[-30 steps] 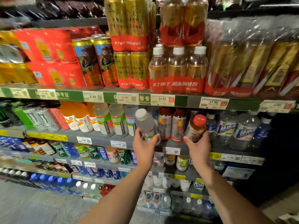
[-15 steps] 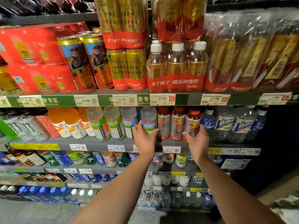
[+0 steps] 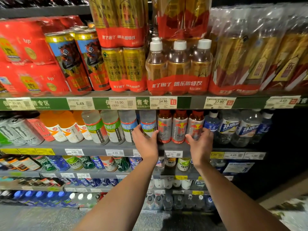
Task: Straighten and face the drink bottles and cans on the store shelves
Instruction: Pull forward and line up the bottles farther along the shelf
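A clear bottle with a blue label (image 3: 148,121) stands upright in the second shelf row, and my left hand (image 3: 145,142) wraps its lower part. Two places to the right stands an amber bottle with a red cap and silver label (image 3: 196,121); my right hand (image 3: 200,143) grips its lower half. Two matching red-capped bottles (image 3: 172,125) stand between them, labels facing out. The bases of both held bottles are hidden by my hands.
The grey shelf (image 3: 93,146) also carries green-label clear bottles (image 3: 103,127), orange drinks (image 3: 63,124) and cans on the left, and blue-label water bottles (image 3: 230,127) on the right. Shrink-wrapped packs (image 3: 178,67) fill the shelf above. More bottle rows sit below.
Both bottles were tilted out in front of the shelf; my hands have pushed them back into the row, where they stand upright. The view has come closer to the shelf.
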